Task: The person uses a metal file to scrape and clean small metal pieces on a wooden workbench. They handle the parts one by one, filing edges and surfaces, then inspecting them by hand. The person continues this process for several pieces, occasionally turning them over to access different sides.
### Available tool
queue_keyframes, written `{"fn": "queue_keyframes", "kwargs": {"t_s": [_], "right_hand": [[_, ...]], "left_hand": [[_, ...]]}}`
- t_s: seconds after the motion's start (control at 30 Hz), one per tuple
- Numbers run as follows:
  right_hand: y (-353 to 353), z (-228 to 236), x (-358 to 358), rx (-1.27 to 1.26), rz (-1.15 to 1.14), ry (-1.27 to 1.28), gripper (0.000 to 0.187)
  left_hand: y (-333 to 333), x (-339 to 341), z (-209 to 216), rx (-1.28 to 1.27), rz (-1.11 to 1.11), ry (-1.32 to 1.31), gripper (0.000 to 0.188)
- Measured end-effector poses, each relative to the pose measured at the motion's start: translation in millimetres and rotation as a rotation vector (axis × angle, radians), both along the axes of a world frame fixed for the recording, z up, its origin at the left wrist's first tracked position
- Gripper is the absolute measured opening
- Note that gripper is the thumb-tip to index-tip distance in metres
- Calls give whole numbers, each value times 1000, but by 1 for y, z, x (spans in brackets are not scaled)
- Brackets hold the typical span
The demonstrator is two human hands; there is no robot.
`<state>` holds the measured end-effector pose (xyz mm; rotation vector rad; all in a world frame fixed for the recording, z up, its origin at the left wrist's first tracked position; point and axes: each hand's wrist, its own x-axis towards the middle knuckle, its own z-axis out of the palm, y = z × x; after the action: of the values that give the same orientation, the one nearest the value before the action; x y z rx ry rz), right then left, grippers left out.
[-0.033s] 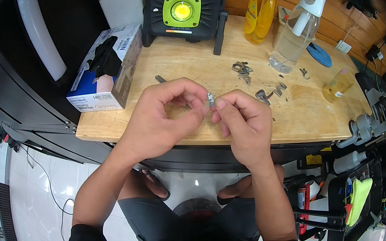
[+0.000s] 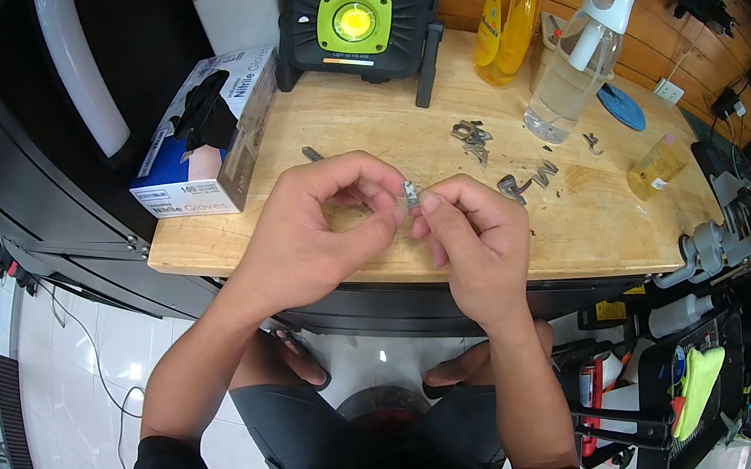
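Note:
A small silvery-grey piece [image 2: 410,194], perhaps metal, is pinched between the fingertips of both hands above the front of the wooden bench; its exact kind cannot be made out. My left hand [image 2: 323,226] grips it from the left with thumb and index finger, the fingers curled. From the right, my right hand [image 2: 482,242] holds the other side with its thumb pressed against the curled fingers. Beyond my hands lie a cluster of small dark metal parts [image 2: 473,136], a bent dark piece [image 2: 512,188] and a zigzag-shaped piece [image 2: 545,172].
A work light [image 2: 355,25], lit yellow, stands at the back, with a glove box [image 2: 209,135] to its left. Farther right are a bottle of amber liquid [image 2: 507,25], a clear spray bottle [image 2: 565,78] and a small yellowish bottle [image 2: 658,169]. The wooden bench [image 2: 206,249] has a rounded front edge.

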<state>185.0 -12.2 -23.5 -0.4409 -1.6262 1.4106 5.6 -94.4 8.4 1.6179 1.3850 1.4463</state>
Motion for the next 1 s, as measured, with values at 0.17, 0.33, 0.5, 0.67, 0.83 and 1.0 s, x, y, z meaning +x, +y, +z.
{"fn": "queue_keyframes", "kwargs": {"t_s": [0.17, 0.33, 0.5, 0.67, 0.83, 1.0], "right_hand": [[0, 0, 1, -2, -2, -21, 19], [0, 1, 0, 5, -14, -46, 19], [-2, 1, -1, 4, -21, -40, 19], [-1, 0, 1, 0, -17, -48, 18], [-1, -5, -5, 44, -17, -16, 14], [11, 22, 8, -77, 64, -69, 14]], "left_hand": [[4, -1, 1, -18, -4, 44, 17], [2, -1, 1, -7, 12, 67, 15], [2, -1, 2, -10, 5, 41, 15], [0, 2, 0, 45, 49, 170, 19], [8, -16, -3, 106, 23, 72, 25], [22, -34, -8, 178, 251, 298, 9]]}}
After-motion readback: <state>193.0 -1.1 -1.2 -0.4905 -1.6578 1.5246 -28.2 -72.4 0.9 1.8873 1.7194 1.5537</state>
